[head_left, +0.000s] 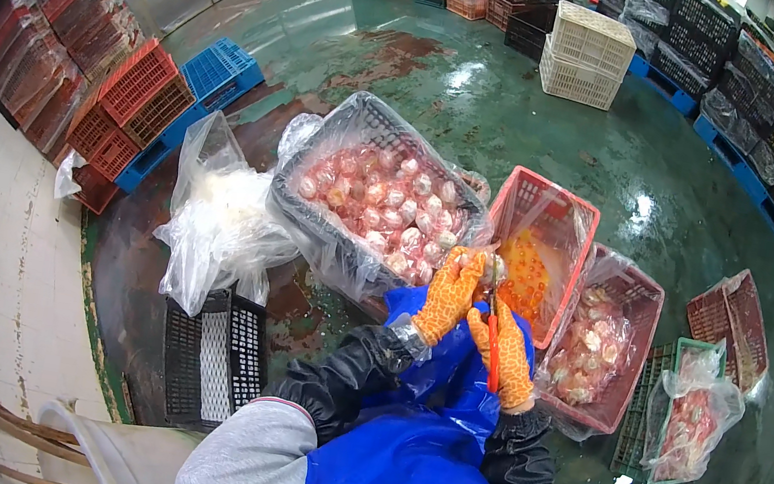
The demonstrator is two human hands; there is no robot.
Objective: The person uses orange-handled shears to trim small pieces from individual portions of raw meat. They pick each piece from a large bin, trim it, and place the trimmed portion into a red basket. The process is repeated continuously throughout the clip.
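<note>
My left hand point(449, 298), in an orange patterned glove, is closed around a small round whitish piece point(492, 267) that looks like an egg. In the matching glove, my right hand point(513, 355) grips a red-handled metal tool point(494, 345), its metal end against that piece; its exact kind is unclear. Both hands meet over the near edges of two crates. The dark, plastic-lined crate point(309, 220) on the left holds many pinkish-white round pieces point(391, 204). Orange yolk-like balls point(526, 269) lie in the lined red crate point(567, 202) beside it.
At right, a dark red crate point(637, 358) holds pale scraps in plastic, near a green crate point(663, 478). White plastic bags point(219, 215) and a black crate point(177, 356) stand left. Stacked crates line both sides; cream crates point(588, 56) stand beyond. The green floor point(468, 113) looks wet.
</note>
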